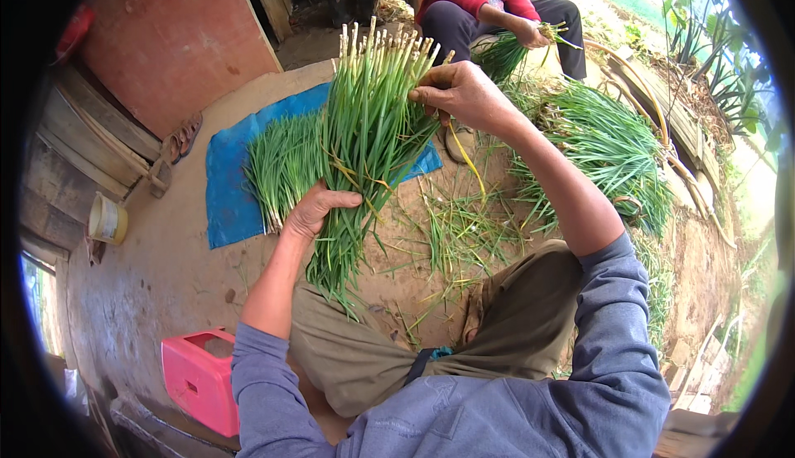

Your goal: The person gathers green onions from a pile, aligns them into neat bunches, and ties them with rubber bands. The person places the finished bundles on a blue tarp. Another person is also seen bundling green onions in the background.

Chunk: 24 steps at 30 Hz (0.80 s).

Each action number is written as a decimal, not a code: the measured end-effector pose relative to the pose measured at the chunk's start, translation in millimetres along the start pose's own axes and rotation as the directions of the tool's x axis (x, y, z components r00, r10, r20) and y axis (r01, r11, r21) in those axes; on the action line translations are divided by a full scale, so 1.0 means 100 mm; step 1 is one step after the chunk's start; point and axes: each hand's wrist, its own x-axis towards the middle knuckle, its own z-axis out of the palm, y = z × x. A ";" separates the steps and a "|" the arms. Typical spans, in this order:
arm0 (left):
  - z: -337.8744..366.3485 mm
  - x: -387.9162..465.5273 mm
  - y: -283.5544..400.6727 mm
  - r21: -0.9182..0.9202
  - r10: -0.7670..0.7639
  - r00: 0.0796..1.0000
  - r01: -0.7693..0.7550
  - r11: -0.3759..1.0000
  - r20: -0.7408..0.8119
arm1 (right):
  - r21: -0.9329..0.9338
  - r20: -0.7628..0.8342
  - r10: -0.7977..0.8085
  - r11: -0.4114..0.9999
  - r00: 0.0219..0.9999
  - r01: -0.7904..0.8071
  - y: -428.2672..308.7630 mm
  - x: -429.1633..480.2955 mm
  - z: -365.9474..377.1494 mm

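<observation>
A thick bundle of green leafy stalks that look like garlic chives (pixel 372 129) is held upright in front of me, pale cut ends at the top. My left hand (pixel 322 208) grips its lower leafy half, the thumb across the front. At the bundle's upper right, my right hand (pixel 469 98) has thumb and fingers pinched together. A pale stalk end (pixel 449 57) sticks up behind that hand, and a long yellow leaf (pixel 466 155) hangs below it. What lies inside the pinch is partly hidden.
More chives (pixel 286 160) lie on a blue sheet (pixel 233 178). A large chive heap (pixel 602 141) is at right; loose trimmings (pixel 466 228) cover the ground before me. Opposite sits a person (pixel 490 4) holding chives. A pink plastic stool (pixel 202 377) and a bucket (pixel 107 217) stand left.
</observation>
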 end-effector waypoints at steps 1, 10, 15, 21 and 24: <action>0.00 -0.01 0.00 0.018 0.007 1.000 -0.007 1.000 -0.009 | -0.010 -0.052 -0.005 1.000 0.999 0.004 0.02 0.00 0.01; -0.08 0.02 -0.07 -0.050 0.015 1.000 -0.015 0.999 -0.004 | 0.474 -0.109 -0.045 0.876 0.993 0.092 -0.23 -0.29 -0.27; -0.14 0.02 -0.08 -0.170 -0.022 1.000 0.023 0.985 0.011 | 0.586 -0.233 -0.192 0.754 0.953 0.296 -0.35 -0.52 -0.59; -0.13 0.04 -0.06 -0.192 -0.032 0.999 0.034 0.981 0.014 | 0.232 0.123 -0.079 0.971 0.989 0.049 -0.26 -0.63 -0.47; -0.12 0.04 -0.05 -0.164 -0.058 0.998 0.057 0.985 -0.001 | 0.213 -0.012 -0.006 0.977 1.000 0.009 -0.08 -0.53 -0.14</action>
